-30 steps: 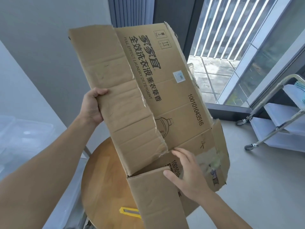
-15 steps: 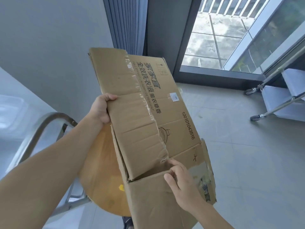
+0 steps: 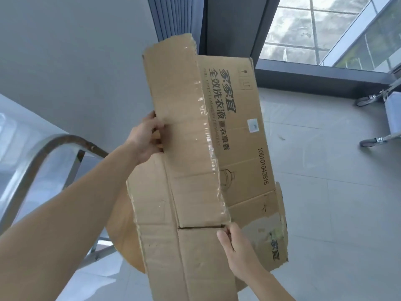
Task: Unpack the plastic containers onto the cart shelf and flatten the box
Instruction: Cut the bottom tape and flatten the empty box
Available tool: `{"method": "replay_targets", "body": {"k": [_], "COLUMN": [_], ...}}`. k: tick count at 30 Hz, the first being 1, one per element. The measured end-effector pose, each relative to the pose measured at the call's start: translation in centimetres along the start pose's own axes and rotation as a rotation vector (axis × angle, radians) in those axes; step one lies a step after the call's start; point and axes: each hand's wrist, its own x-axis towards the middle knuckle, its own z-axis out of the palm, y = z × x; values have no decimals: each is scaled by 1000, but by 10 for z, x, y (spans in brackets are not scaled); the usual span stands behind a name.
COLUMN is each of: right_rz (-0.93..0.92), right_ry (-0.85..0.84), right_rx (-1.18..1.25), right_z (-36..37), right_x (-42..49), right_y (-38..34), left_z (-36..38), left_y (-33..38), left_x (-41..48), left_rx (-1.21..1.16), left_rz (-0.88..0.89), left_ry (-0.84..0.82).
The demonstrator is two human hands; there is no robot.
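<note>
A flattened brown cardboard box (image 3: 238,148) with black printed characters is held up in the air in front of me, tilted. My left hand (image 3: 145,140) grips its left edge about halfway up. My right hand (image 3: 236,246) pinches the box lower down, beside a slit between two flaps. Strips of clear tape run down the folded flap. A steel cart (image 3: 43,157) with a curved handle stands at the left; clear plastic containers (image 3: 13,135) show faintly on its shelf.
A round wooden table (image 3: 121,235) lies behind and below the box. A second wheeled cart (image 3: 382,118) stands at the right edge on the grey tiled floor. A glass door and dark frame fill the back.
The box has swung lower and further right, away from the table. The folded flap lies flatter against the panel. My view has turned down toward the floor.
</note>
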Motion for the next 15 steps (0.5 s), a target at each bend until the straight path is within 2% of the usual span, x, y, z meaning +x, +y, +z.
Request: {"method": "replay_targets", "body": {"k": [4, 11, 15], "right_rz": [21, 24, 53], "right_ry": [6, 31, -26], "right_rx": [21, 7, -3], "right_z": [8, 20, 36], "right_x": [14, 42, 52], "right_y": [12, 11, 14], "left_z": [2, 0, 16], "left_y": [-26, -60, -65], "left_x": [14, 35, 22], "left_rx": [108, 259, 487], "left_rz": [-33, -15, 31], "left_ry": [26, 201, 199]}}
